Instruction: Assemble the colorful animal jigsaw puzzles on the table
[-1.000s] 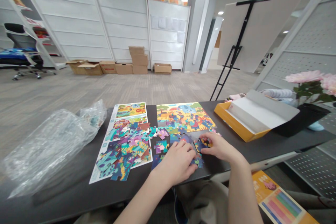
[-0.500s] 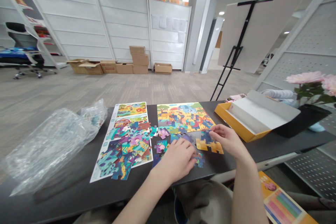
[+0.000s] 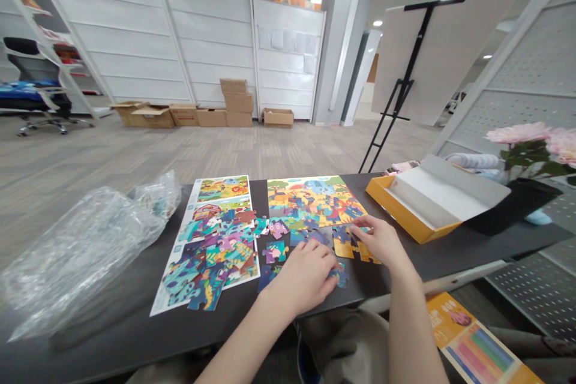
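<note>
Compared with the picture half a second earlier, the right hand (image 3: pixel 377 240) has moved left across the table (image 3: pixel 427 258) and now sits lower over the assembled group. Its fingertips (image 3: pixel 355 231) now reach the dark blue jigsaw piece (image 3: pixel 342 234), which lay further right before. The two yellow-orange jigsaw pieces (image 3: pixel 343 248) now lie closer to the hand, and the fingers partly cover the gap between them. In the oldest picture, the hand covered this group.

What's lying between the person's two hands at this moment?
In the head view, loose jigsaw pieces lie between the left hand and right hand: a yellow-and-blue group by the right fingers and a blue piece by the left fingertips.
</note>
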Demonstrator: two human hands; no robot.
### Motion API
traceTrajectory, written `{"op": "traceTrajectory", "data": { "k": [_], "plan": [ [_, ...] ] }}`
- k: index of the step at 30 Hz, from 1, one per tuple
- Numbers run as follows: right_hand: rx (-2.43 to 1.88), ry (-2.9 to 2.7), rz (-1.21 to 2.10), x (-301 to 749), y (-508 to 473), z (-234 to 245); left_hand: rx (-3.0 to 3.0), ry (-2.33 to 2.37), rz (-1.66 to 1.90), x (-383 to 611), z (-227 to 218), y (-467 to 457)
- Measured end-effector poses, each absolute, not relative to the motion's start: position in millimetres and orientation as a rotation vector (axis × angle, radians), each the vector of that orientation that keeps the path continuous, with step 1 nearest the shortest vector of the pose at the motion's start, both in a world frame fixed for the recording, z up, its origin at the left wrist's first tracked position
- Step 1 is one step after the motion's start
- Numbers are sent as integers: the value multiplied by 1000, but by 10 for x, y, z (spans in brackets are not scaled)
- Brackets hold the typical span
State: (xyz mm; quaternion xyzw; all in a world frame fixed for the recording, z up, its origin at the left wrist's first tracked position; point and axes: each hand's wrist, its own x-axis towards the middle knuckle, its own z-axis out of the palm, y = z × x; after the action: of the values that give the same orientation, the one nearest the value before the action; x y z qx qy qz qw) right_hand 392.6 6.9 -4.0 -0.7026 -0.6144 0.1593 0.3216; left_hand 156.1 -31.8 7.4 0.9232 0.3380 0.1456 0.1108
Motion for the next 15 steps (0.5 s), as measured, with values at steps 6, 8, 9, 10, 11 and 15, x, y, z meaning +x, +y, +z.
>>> {"op": "traceTrajectory", "data": {
  "k": [6, 8, 9, 10, 11, 15],
  "plan": [
    [-1835, -1909, 638, 3859, -90, 77, 2710, 1007, 409, 1526, 54, -322],
    [-1891, -1980, 611, 3814, -100, 97, 2709, 1009, 398, 1523, 60, -326],
    [-1911, -2009, 586, 3796, -97, 102, 2707, 1007, 394, 1523, 65, -327],
    [-1919, -2034, 564, 3784, -92, 103, 2706, 1004, 390, 1522, 70, -328],
    [-1914, -2056, 546, 3778, -84, 101, 2705, 1003, 389, 1521, 75, -328],
    [-1869, -2119, 523, 3786, -68, 91, 2711, 1003, 389, 1519, 90, -326]
  ]
}}
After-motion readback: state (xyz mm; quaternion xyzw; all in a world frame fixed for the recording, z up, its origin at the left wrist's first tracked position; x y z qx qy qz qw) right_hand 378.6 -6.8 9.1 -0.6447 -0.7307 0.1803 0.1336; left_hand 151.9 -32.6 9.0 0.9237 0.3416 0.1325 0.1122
